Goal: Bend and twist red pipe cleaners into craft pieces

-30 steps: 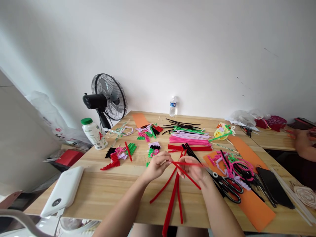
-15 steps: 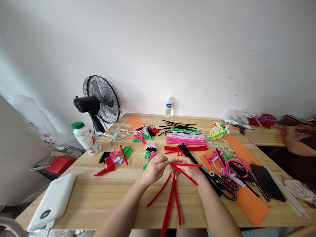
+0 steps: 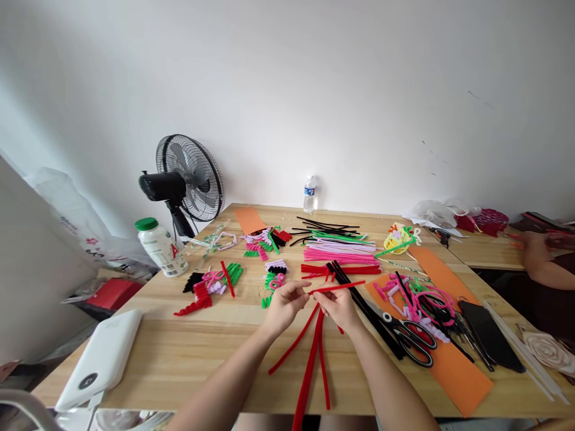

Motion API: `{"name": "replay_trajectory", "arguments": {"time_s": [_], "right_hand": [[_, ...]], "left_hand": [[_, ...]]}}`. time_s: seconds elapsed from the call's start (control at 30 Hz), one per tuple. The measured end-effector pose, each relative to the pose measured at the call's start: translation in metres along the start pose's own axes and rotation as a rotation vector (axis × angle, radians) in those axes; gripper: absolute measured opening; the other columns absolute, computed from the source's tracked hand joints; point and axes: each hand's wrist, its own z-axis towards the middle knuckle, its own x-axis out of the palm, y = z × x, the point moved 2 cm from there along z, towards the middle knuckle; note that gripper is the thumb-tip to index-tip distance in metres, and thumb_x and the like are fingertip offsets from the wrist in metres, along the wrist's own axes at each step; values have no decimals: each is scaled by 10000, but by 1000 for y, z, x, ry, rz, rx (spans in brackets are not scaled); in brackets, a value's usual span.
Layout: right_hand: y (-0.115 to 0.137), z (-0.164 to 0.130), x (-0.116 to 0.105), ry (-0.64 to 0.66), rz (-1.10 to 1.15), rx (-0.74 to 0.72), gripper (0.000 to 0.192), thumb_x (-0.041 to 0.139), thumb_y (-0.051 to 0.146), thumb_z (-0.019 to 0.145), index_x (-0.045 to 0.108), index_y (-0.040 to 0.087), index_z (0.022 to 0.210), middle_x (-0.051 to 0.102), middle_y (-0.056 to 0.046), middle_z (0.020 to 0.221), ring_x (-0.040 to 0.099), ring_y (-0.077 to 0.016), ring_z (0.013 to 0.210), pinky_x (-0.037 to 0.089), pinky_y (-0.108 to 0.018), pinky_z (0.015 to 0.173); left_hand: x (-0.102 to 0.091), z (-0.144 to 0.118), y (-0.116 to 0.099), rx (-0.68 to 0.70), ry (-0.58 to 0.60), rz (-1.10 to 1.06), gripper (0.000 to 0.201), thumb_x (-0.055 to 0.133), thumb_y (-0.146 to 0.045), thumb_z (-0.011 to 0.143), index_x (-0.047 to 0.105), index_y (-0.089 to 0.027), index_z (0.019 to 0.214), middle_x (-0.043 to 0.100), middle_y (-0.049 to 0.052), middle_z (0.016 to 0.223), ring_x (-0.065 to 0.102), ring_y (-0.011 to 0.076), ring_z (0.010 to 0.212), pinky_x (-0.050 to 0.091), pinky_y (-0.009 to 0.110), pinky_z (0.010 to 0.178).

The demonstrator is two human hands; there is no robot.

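Note:
Above the middle of the table, my left hand (image 3: 287,304) pinches the short end of a red pipe cleaner (image 3: 350,285). My right hand (image 3: 338,306) grips the same piece, its fingertips close to my left ones, and the long end sticks out to the right. Beneath my hands, a cluster of red pipe cleaners (image 3: 309,374) fans out toward the front edge. Whether the held piece joins that cluster is hidden by my right hand. Just behind lie loose red pipe cleaners (image 3: 366,270) and black ones (image 3: 359,299).
To the right are scissors (image 3: 411,341), orange sheets (image 3: 467,383) and a black phone-like slab (image 3: 492,335). Coiled pipe-cleaner pieces (image 3: 211,287) lie left, near a green-capped bottle (image 3: 164,251) and a white power bank (image 3: 101,359). A water bottle (image 3: 309,197) stands behind; another person's arm (image 3: 539,260) is far right.
My right hand has turned over and closed on the red pipe cleaner beside my left fingertips. The piece that slanted down across my right wrist is now mostly hidden. The view shifted slightly.

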Motion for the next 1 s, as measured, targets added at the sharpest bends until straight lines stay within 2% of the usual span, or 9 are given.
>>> {"name": "replay_trajectory", "arguments": {"time_s": [0.07,0.13,0.33,0.43,0.6,0.77,0.83,0.9,1.0], "right_hand": [[-2,-1,0,-7,-28,-18,172,625,332,770,642,164,740,531,30,528,413,-64,368,316,-198,347],[-3,-1,0,-16,-22,14,185,623,331,772,628,156,713,488,49,464,391,-58,352,304,-187,343],[-1,3,1,-13,199,251,263,650,355,728,555,150,593,413,75,367,301,-39,275,214,-176,282],[0,3,1,42,267,347,274,657,358,717,549,143,586,447,59,415,313,-37,284,195,-175,275],[1,3,-5,40,100,259,250,672,374,710,590,143,664,491,48,464,330,-43,321,226,-178,306],[10,1,-9,140,-145,-8,151,665,301,729,659,150,722,579,-4,622,480,-95,524,370,-206,464],[11,1,-9,144,-172,-60,141,656,288,739,656,152,706,577,-3,627,484,-98,540,378,-212,486],[8,1,-9,106,-142,-20,163,645,307,747,640,150,702,525,26,535,433,-79,455,339,-203,426],[3,3,-7,33,-28,102,211,635,355,747,601,154,694,443,70,427,339,-55,341,258,-192,340]], "left_hand": [[3,1,5,-203,50,-221,323,639,-300,706,617,-122,974,530,-9,599,458,93,450,380,235,450],[4,2,6,-235,90,-230,334,616,-316,734,601,-106,993,549,8,626,462,94,445,391,242,443],[0,-2,-9,525,4,665,205,468,-195,864,624,-168,994,587,93,901,547,164,823,460,305,725],[1,-4,-12,677,15,890,239,402,-141,884,634,-160,937,573,72,817,531,149,751,443,276,671],[0,-2,-12,408,61,627,223,440,-217,863,631,-138,778,551,71,756,511,141,699,418,262,638],[3,0,-2,-404,316,-111,254,490,-363,757,446,-167,601,332,-50,515,259,64,399,232,209,384],[6,-2,-1,-596,432,-327,257,470,-382,733,379,-186,593,270,-72,512,169,48,379,167,201,360],[7,-2,-3,-550,410,-320,254,472,-392,744,406,-178,625,311,-61,529,226,55,389,214,204,372],[3,-1,-10,-125,181,68,232,535,-373,773,535,-145,816,488,12,676,450,111,556,395,248,526]]}}
